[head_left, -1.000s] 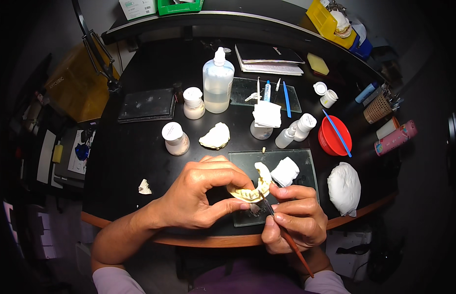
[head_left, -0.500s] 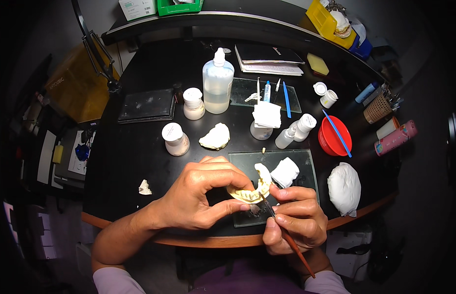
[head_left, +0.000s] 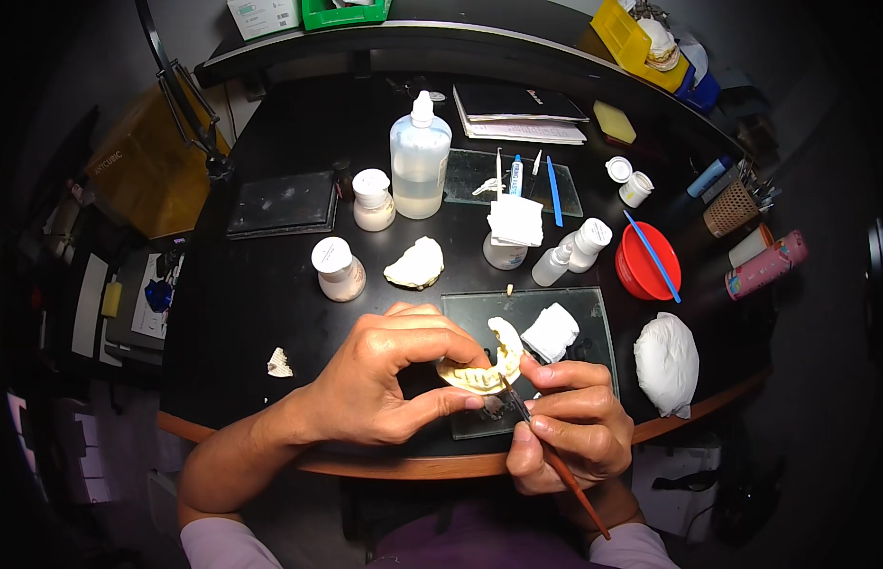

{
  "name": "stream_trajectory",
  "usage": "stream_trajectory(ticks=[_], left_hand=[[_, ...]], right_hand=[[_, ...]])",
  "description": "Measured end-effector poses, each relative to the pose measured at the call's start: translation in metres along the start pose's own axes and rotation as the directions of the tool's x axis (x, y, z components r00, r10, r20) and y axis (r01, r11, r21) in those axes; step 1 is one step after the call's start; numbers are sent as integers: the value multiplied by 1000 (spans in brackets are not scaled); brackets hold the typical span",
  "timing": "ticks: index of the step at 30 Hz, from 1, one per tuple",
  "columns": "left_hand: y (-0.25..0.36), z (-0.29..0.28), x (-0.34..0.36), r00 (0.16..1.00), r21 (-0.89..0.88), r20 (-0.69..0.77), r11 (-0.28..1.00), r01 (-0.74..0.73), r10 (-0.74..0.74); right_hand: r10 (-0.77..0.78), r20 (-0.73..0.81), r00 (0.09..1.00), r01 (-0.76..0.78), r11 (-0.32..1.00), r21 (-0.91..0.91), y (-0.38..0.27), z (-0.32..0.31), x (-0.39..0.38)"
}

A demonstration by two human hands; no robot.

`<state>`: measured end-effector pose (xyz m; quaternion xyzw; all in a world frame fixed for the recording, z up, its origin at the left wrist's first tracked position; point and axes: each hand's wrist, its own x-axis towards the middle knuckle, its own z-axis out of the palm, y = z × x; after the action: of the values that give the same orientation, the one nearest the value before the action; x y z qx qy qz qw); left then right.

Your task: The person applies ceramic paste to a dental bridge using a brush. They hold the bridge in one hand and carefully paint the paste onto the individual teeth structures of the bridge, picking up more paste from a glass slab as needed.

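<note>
Between thumb and fingers, my left hand [head_left: 389, 375] grips a cream-coloured dental cast [head_left: 475, 377], a curved arch with teeth along it, raised over a glass slab [head_left: 574, 417]. My right hand [head_left: 579, 422] is closed in a pen grip around a thin brush [head_left: 567, 479] with a reddish-brown handle. The brush's dark tip touches or nearly touches the front of the arch. Its index finger is close against the cast's right end. On the slab behind my right hand lies a folded white gauze pad [head_left: 552, 332]. A small tooth-like piece [head_left: 510, 290] rests by the slab's far edge.
Powder jars [head_left: 339, 270] and a cream plaster piece [head_left: 415, 264] stand beyond my left hand. Behind them rises a large clear bottle [head_left: 421, 161]. To the right are a red bowl [head_left: 641, 270] with a blue stick [head_left: 653, 256] across it, and a white bag [head_left: 666, 365].
Almost nothing differs. The brush and my right hand have shifted very slightly left, with the brush still at the cast; my left hand keeps its hold.
</note>
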<state>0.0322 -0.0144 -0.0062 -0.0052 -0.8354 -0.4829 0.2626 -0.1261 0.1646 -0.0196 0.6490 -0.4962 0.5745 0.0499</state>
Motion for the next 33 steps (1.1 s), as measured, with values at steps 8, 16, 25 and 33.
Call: stream_trajectory(ticks=[8, 16, 25, 33], left_hand=[[1, 0, 1, 1000, -3, -6, 1000, 1, -1], [2, 3, 0, 1000, -6, -17, 1000, -10, 10], [-3, 0, -2, 994, 26, -103, 999, 27, -25], [-7, 2, -3, 987, 13, -140, 997, 77, -74]], right_hand=[[3, 1, 1000, -3, 1000, 10, 0, 0, 1], [12, -10, 1000, -12, 1000, 2, -1, 0, -2], [109, 60, 992, -101, 988, -115, -9, -25, -14], [339, 75, 938, -324, 933, -157, -10, -14, -43]])
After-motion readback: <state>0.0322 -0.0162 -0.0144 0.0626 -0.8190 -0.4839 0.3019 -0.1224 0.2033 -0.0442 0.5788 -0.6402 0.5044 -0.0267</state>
